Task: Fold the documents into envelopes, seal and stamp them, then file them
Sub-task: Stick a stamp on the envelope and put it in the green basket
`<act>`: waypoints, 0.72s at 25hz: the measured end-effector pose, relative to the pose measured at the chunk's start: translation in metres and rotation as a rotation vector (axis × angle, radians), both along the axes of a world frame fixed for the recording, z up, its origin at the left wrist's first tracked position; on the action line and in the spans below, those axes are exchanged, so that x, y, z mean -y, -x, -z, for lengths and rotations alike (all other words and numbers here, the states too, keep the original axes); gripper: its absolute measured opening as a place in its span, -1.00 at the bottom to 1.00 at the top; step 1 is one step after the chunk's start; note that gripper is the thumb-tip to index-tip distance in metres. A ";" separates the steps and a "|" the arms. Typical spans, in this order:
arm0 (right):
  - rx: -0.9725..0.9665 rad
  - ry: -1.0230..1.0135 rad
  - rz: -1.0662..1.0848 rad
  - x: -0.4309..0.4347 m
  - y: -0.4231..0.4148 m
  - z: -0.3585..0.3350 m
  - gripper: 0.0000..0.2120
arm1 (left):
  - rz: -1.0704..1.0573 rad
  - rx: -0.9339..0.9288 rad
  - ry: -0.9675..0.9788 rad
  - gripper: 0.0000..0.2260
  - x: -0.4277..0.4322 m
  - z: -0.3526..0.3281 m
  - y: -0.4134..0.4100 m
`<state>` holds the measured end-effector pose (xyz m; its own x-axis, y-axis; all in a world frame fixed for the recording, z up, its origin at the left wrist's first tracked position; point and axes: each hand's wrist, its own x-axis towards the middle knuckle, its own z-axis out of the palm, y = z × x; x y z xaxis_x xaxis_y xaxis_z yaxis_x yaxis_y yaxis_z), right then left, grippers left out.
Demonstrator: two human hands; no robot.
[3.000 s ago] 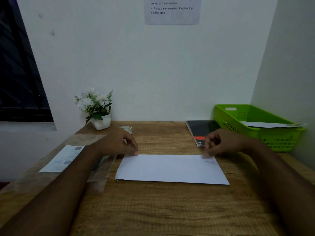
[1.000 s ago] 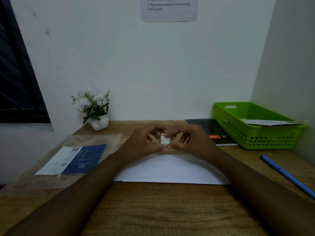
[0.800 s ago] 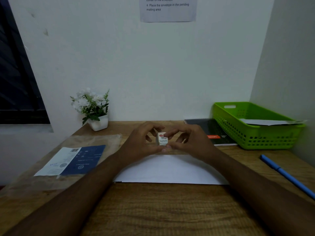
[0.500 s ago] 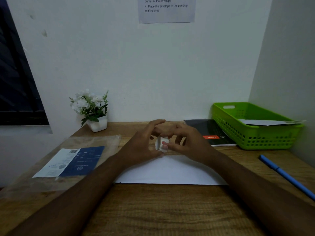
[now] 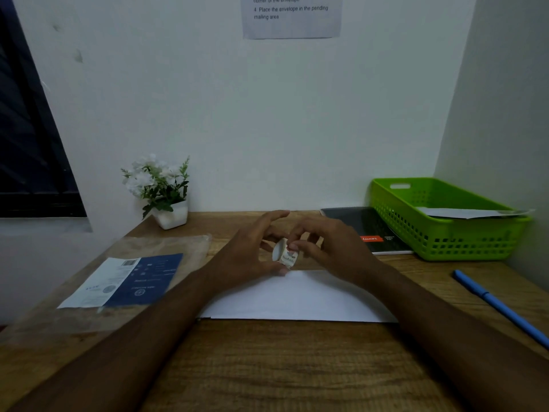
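I see the envelope (image 5: pixel 297 295) lying flat on the worktop (image 5: pixel 282 367), its long axis running left to right across my view, near edge square to me. Both wrists cover its far edge, so I cannot make out the flap or which face is up. Above that far edge my left hand (image 5: pixel 246 257) and right hand (image 5: pixel 332 248) meet around a small white roll (image 5: pixel 284 253), which I take for stamps; it is tipped so one round end faces left and toward me. The left thumb and fingers close on the roll from below and from the left, forefinger stretched out above it; the right fingertips (image 5: pixel 294 248) pinch at its upper right edge. The print on the roll is too blurred to read. To the left lies a clear plastic sleeve (image 5: pixel 154 248) with a blue and white card (image 5: pixel 127 281) in it, and behind that a potted plant (image 5: pixel 162 188) against the wall. To the right sit a dark notebook (image 5: pixel 371 230), partly behind the right hand, and a green basket (image 5: pixel 445 233) with a paper (image 5: pixel 472 212) resting across its rim. A blue pen (image 5: pixel 502 307) lies at the right edge, its near end cut off. A notice (image 5: pixel 291 16) on the wall is cropped at the top.
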<state>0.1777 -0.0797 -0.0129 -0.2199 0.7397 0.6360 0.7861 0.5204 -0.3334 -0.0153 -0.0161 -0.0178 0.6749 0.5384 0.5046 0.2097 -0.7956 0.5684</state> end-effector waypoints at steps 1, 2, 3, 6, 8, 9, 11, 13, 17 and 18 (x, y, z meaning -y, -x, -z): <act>0.036 -0.017 0.015 0.001 0.001 -0.001 -0.97 | 0.004 0.018 0.031 -0.20 0.001 -0.001 0.000; 0.063 -0.029 0.025 0.002 0.002 -0.003 -0.96 | 0.009 0.034 0.066 -0.23 0.002 -0.001 -0.001; 0.087 -0.039 0.033 0.003 0.002 -0.004 -0.95 | 0.013 0.048 0.107 -0.26 0.003 -0.002 -0.001; 0.144 -0.058 0.053 0.002 0.001 -0.008 -0.94 | 0.016 0.074 0.222 -0.29 0.003 -0.002 -0.001; 0.129 -0.049 0.045 0.001 -0.001 -0.008 -0.94 | 0.006 0.096 0.260 -0.31 0.002 -0.002 -0.001; 0.112 -0.045 0.032 0.001 -0.002 -0.007 -0.94 | 0.003 0.111 0.272 -0.32 0.001 -0.002 0.000; 0.086 -0.031 0.001 -0.001 -0.003 -0.006 -0.93 | -0.001 0.129 0.295 -0.33 0.001 -0.002 0.000; 0.045 0.006 -0.041 -0.003 -0.005 -0.004 -0.92 | -0.001 0.136 0.318 -0.34 0.001 -0.002 0.000; -0.039 0.070 -0.130 -0.004 -0.007 -0.006 -0.90 | 0.030 0.154 0.404 -0.36 0.000 0.000 0.002; -0.069 0.088 -0.151 -0.004 -0.007 -0.006 -0.90 | 0.037 0.157 0.421 -0.37 -0.001 0.001 0.004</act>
